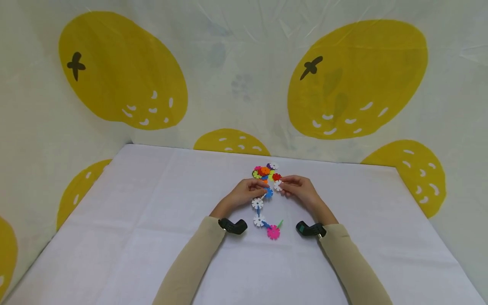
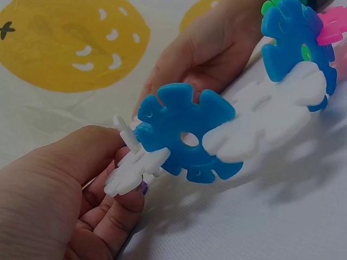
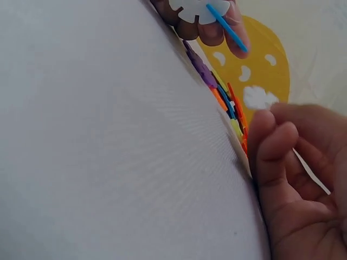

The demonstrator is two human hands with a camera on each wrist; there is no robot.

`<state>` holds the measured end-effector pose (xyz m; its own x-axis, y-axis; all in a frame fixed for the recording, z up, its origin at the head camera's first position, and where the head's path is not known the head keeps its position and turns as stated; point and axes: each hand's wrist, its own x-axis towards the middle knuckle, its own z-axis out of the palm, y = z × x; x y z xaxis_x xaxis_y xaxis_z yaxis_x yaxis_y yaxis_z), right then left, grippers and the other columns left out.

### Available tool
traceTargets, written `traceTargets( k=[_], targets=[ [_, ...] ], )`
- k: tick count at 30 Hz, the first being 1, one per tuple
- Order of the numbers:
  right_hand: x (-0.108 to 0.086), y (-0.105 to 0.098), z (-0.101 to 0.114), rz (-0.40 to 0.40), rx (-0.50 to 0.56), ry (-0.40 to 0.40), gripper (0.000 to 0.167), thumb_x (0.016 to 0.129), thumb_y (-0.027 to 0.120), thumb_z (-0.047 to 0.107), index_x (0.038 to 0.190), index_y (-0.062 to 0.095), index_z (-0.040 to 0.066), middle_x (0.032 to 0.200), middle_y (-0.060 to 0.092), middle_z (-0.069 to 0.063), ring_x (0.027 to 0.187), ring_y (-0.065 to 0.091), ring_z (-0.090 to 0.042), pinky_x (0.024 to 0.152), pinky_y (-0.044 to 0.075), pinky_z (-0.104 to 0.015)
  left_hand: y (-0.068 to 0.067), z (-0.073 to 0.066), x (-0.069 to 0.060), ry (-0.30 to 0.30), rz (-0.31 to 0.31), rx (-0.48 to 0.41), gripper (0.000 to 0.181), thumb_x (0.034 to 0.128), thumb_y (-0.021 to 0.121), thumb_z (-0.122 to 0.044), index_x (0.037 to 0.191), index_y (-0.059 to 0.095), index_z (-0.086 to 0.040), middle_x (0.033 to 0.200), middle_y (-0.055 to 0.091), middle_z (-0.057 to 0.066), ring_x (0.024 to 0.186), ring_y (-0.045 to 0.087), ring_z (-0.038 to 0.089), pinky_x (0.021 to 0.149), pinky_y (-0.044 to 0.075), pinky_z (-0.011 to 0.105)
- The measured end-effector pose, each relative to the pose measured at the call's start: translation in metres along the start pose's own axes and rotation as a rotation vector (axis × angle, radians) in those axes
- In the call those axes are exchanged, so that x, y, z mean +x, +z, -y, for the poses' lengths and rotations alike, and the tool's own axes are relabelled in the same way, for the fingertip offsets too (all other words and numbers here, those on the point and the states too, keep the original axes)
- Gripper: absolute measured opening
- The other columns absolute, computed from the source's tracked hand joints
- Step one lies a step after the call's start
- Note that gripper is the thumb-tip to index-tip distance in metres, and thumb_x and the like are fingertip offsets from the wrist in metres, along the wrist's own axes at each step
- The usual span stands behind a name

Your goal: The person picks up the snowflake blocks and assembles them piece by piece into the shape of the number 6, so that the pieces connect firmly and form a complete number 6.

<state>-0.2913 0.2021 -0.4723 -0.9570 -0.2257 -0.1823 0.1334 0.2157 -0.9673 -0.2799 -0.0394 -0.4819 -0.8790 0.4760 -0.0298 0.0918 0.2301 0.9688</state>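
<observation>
My left hand (image 1: 244,192) pinches the end of a chain of plastic snowflake discs; in the left wrist view its fingers hold a white disc (image 2: 130,172) slotted onto a blue disc (image 2: 168,127). From there the chain runs toward me through a white disc (image 1: 255,206), another white disc (image 1: 259,223), a pink disc (image 1: 273,233) and an edge-on green disc (image 1: 281,223). My right hand (image 1: 305,192) pinches a loose white disc (image 1: 277,187) by its edge, a short gap away from the chain. That disc is blurred in the right wrist view.
Just beyond the hands lies a pile of loose discs, among them an orange disc (image 1: 265,170), a red disc (image 1: 276,176) and a white disc (image 1: 274,165). A white cloth (image 1: 152,237) covers the table, and a patterned curtain (image 1: 236,84) hangs behind it.
</observation>
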Motion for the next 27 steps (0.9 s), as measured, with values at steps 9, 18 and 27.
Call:
traceTargets(
  k=[9, 18, 27],
  targets=[
    [-0.008, 0.000, -0.002, 0.126, -0.016, -0.069, 0.023, 0.089, 0.073, 0.016, 0.103, 0.063, 0.002, 0.083, 0.071, -0.003, 0.075, 0.066, -0.016, 0.074, 0.054, -0.022, 0.002, 0.002, 0.000, -0.014, -0.029, -0.007, 0.026, 0.0944, 0.066, -0.019, 0.116, 0.067, -0.003, 0.095, 0.068, 0.005, 0.076, 0.061, 0.011, 0.075, 0.052, 0.020],
    [-0.014, -0.002, -0.002, 0.160, -0.024, -0.144, 0.026, 0.089, 0.072, 0.011, 0.105, 0.061, -0.007, 0.082, 0.070, -0.001, 0.075, 0.064, -0.014, 0.076, 0.053, -0.022, 0.003, -0.001, 0.000, 0.016, -0.025, -0.007, 0.027, 0.0947, 0.064, -0.015, 0.117, 0.065, 0.001, 0.098, 0.069, 0.011, 0.075, 0.061, 0.009, 0.075, 0.052, 0.020],
    [-0.011, 0.001, -0.004, 0.160, -0.061, -0.155, 0.023, 0.085, 0.075, 0.009, 0.098, 0.066, -0.008, 0.087, 0.071, -0.005, 0.079, 0.069, -0.016, 0.077, 0.056, -0.025, 0.001, -0.001, -0.002, 0.026, -0.007, 0.000, 0.024, 0.0942, 0.065, -0.012, 0.114, 0.066, 0.001, 0.097, 0.070, 0.011, 0.075, 0.063, 0.010, 0.076, 0.054, 0.022]
  ],
)
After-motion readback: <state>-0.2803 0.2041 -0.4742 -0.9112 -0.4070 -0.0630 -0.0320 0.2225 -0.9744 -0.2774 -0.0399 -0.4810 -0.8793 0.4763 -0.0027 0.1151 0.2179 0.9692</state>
